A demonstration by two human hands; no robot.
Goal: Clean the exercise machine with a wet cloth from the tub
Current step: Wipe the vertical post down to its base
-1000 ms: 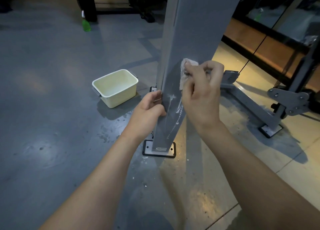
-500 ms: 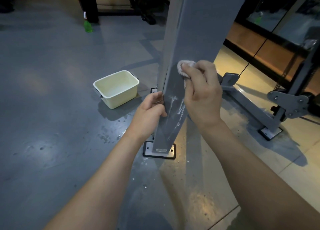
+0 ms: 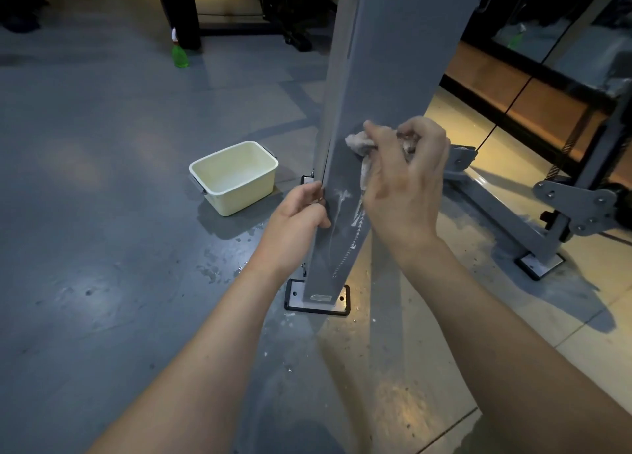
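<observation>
The post (image 3: 386, 60) is plain grey with white drip streaks low down. The cloth (image 3: 359, 144) is pale pinkish-white. The tub (image 3: 236, 193) is cream. The bottle (image 3: 180, 55) is green. The floor (image 3: 102, 214) is grey, tan at right.

- The scene is dim; the floor (image 3: 102, 214) reads cool grey-blue at left and warm yellow at right, past the post (image 3: 393, 60).
- Soft glare patches sit on the floor at lower left and near the bottom centre.
- The tub (image 3: 246, 193) casts a dark shadow on its near side; the post's shadow runs toward the camera.
- The right hand (image 3: 403, 187) and cloth (image 3: 355, 142) are smeared by motion blur; the left hand (image 3: 294, 214) is sharper.
- The far background is nearly black, with little detail.
- Wide-angle distortion tilts the post and stretches the forearms (image 3: 205, 368) at the lower edge.
</observation>
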